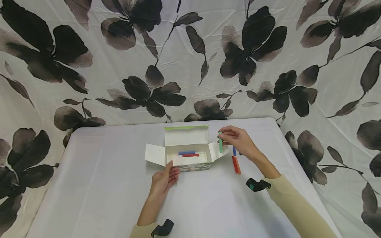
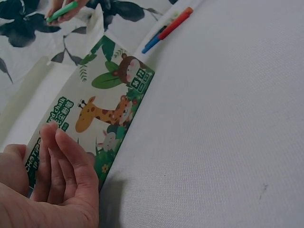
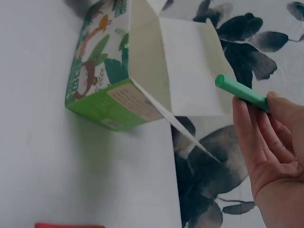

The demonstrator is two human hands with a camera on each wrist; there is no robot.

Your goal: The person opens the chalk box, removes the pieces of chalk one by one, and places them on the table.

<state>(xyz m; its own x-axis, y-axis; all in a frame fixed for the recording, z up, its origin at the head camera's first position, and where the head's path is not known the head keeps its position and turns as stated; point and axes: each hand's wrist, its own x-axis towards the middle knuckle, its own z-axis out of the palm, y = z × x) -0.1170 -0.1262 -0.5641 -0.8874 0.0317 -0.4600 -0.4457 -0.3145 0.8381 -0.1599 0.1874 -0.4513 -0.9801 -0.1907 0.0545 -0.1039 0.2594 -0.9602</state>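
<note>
A chalk box (image 1: 194,167) printed with cartoon animals lies on the table with its flaps spread and its top open. My left hand (image 1: 162,179) holds the box's front left edge, thumb at the rim and fingers against the printed front (image 2: 107,114). Between the thumb and fingers of my right hand (image 1: 238,138), a green chalk stick (image 1: 220,143) is pinched above the right flap (image 1: 216,151). In the right wrist view the green chalk stick (image 3: 241,91) points toward the box. Inside the box lie a blue stick (image 1: 186,153) and a red stick (image 1: 190,155).
Right of the box, a red stick (image 1: 234,164) and an orange stick (image 1: 238,165) lie side by side on the white table (image 1: 104,185). A blue stick (image 1: 234,151) lies behind them, beneath the right hand. Floral cloth (image 1: 190,66) hangs behind the table.
</note>
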